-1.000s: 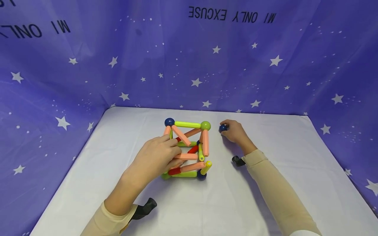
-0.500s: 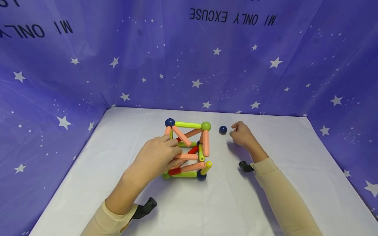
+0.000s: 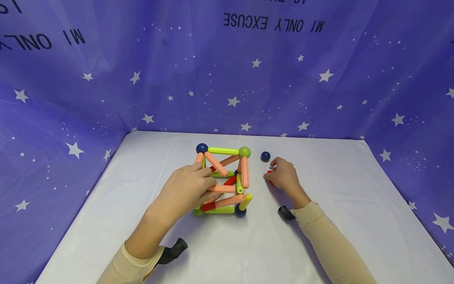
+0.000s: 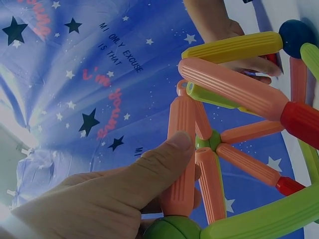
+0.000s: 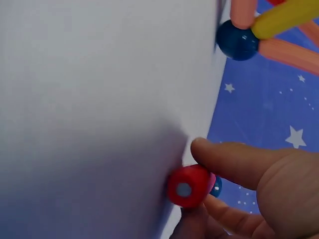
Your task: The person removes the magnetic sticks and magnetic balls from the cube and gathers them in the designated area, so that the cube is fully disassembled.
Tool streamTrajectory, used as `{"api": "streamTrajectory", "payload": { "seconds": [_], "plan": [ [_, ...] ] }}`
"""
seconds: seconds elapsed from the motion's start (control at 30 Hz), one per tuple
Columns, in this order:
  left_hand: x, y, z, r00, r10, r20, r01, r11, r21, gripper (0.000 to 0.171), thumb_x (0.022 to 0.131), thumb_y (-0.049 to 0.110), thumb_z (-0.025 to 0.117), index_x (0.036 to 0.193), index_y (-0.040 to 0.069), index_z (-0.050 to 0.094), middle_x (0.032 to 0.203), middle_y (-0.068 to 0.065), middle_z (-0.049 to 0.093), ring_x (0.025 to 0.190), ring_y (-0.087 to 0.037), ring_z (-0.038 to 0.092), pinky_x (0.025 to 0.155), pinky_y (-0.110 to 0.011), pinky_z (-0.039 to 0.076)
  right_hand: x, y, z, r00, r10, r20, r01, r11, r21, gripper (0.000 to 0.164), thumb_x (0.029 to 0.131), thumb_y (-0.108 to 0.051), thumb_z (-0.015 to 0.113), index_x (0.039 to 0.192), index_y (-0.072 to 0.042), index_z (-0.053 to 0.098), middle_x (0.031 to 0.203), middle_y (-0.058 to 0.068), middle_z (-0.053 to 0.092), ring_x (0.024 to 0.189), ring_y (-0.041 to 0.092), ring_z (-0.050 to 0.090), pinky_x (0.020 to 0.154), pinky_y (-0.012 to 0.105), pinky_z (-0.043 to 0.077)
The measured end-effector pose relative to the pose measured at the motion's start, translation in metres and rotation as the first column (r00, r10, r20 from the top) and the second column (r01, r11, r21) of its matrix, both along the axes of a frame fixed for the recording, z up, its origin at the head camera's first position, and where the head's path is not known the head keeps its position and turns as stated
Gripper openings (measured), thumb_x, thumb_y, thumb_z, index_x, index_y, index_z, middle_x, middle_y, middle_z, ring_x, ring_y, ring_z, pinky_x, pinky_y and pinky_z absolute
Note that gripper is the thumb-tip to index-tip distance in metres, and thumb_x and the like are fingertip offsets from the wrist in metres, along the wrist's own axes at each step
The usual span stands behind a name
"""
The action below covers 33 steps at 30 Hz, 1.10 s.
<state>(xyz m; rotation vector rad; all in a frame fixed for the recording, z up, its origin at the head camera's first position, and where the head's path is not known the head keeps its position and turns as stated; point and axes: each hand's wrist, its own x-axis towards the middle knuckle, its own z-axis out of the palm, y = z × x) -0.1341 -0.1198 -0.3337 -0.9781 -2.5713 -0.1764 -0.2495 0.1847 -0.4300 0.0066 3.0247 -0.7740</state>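
Note:
A frame of magnetic rods and balls [image 3: 221, 151] stands mid-table, with salmon, lime, yellow and red rods joined at dark blue and green balls. My left hand [image 3: 188, 187] is at its left side. In the left wrist view, thumb and fingers pinch an upright salmon rod [image 4: 181, 154] above a green ball [image 4: 172, 227]. To the right of the frame, my right hand [image 3: 285, 176] holds a red magnetic rod [image 5: 189, 186] between thumb and fingers, low at the table. Its end shows a grey metal dot; the fingers hide most of it. A loose dark blue ball [image 3: 265, 156] lies just beyond that hand.
The white-covered table [image 3: 244, 252] ends at a purple star-printed curtain [image 3: 227, 79] behind and at both sides. Black camera mounts stick out below the left cuff [image 3: 173, 251] and the right cuff [image 3: 285, 213].
My right hand has let go of the dark blue ball, drawn back and come nearer the table's front, where it now pinches a red rod. The left hand keeps its place on the frame.

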Motion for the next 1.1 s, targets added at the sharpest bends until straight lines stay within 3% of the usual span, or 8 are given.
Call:
{"api": "streamTrajectory", "payload": {
  "seconds": [0.23, 0.33, 0.4, 0.47, 0.57, 0.8, 0.93, 1.1],
  "plan": [
    [0.001, 0.000, 0.000, 1.000, 0.002, 0.002, -0.002, 1.000, -0.017, 0.016, 0.078, 0.032, 0.083, 0.074, 0.021, 0.071, 0.071, 0.010, 0.052, 0.068, -0.011, 0.042, 0.062, -0.025, 0.041, 0.006, -0.009, 0.004, 0.998, -0.009, -0.055, 0.009, 1.000, -0.004, 0.037, 0.086, -0.037, 0.072, 0.099, -0.003, 0.063, 0.079, 0.006, 0.063, 0.070, 0.024, 0.058, 0.061, 0.037, 0.046],
    [0.001, 0.000, 0.000, 1.000, 0.001, 0.000, -0.001, 1.000, -0.015, 0.017, 0.079, 0.033, 0.082, 0.074, 0.021, 0.070, 0.071, 0.010, 0.052, 0.068, -0.012, 0.042, 0.062, -0.025, 0.041, 0.016, -0.018, 0.017, 0.993, 0.009, -0.114, -0.023, 0.992, -0.125, 0.037, 0.095, -0.044, 0.056, 0.097, -0.008, 0.063, 0.076, 0.003, 0.064, 0.063, 0.021, 0.058, 0.056, 0.036, 0.046],
    [0.001, 0.000, 0.000, 1.000, 0.001, -0.007, -0.001, 1.000, -0.009, 0.019, 0.079, 0.033, 0.082, 0.073, 0.021, 0.070, 0.070, 0.010, 0.052, 0.067, -0.012, 0.041, 0.061, -0.025, 0.040, 0.025, -0.028, 0.030, 0.991, 0.023, -0.132, -0.058, 0.963, -0.264, 0.040, 0.099, -0.048, 0.047, 0.101, -0.011, 0.061, 0.079, 0.002, 0.066, 0.065, 0.021, 0.059, 0.055, 0.035, 0.047],
    [0.001, 0.000, 0.001, 1.000, 0.002, -0.013, -0.002, 1.000, -0.003, 0.019, 0.079, 0.034, 0.082, 0.072, 0.021, 0.070, 0.070, 0.010, 0.051, 0.067, -0.012, 0.041, 0.060, -0.025, 0.039, 0.034, -0.039, 0.044, 0.990, 0.040, -0.134, -0.093, 0.904, -0.417, 0.044, 0.100, -0.052, 0.043, 0.109, -0.012, 0.057, 0.084, 0.002, 0.068, 0.069, 0.024, 0.061, 0.056, 0.036, 0.049],
    [0.001, -0.001, 0.001, 1.000, 0.004, -0.015, -0.004, 1.000, -0.001, 0.019, 0.079, 0.033, 0.082, 0.071, 0.021, 0.069, 0.069, 0.011, 0.049, 0.066, -0.011, 0.040, 0.060, -0.025, 0.039, 0.048, -0.054, 0.064, 0.991, 0.067, -0.116, -0.118, 0.851, -0.512, 0.050, 0.096, -0.060, 0.047, 0.115, -0.014, 0.049, 0.087, 0.003, 0.069, 0.076, 0.029, 0.063, 0.060, 0.038, 0.050],
    [0.002, -0.002, 0.000, 1.000, 0.007, -0.006, -0.007, 1.000, -0.002, 0.023, 0.077, 0.038, 0.083, 0.072, 0.021, 0.069, 0.069, 0.010, 0.050, 0.067, -0.012, 0.042, 0.059, -0.025, 0.039, 0.063, -0.069, 0.082, 0.995, 0.085, -0.053, -0.099, 0.919, -0.381, 0.059, 0.085, -0.061, 0.064, 0.116, -0.015, 0.044, 0.084, -0.002, 0.069, 0.071, 0.020, 0.061, 0.060, 0.037, 0.048],
    [0.002, -0.001, 0.000, 1.000, 0.009, -0.004, -0.009, 1.000, -0.003, 0.023, 0.076, 0.038, 0.084, 0.072, 0.021, 0.069, 0.070, 0.010, 0.051, 0.068, -0.012, 0.042, 0.059, -0.025, 0.039, 0.062, -0.070, 0.080, 0.993, 0.102, -0.050, -0.114, 0.913, -0.392, 0.045, 0.087, -0.044, 0.067, 0.114, -0.013, 0.048, 0.079, -0.003, 0.068, 0.067, 0.021, 0.061, 0.057, 0.037, 0.048],
    [0.002, -0.001, 0.001, 1.000, 0.010, 0.001, -0.010, 1.000, -0.011, 0.024, 0.077, 0.039, 0.083, 0.071, 0.021, 0.068, 0.070, 0.011, 0.051, 0.068, -0.012, 0.042, 0.060, -0.025, 0.039, 0.059, -0.070, 0.078, 0.990, 0.106, -0.092, -0.135, 0.898, -0.418, 0.023, 0.086, -0.027, 0.061, 0.104, -0.015, 0.054, 0.067, 0.006, 0.061, 0.050, 0.024, 0.058, 0.045, 0.035, 0.042]
  ]
}}
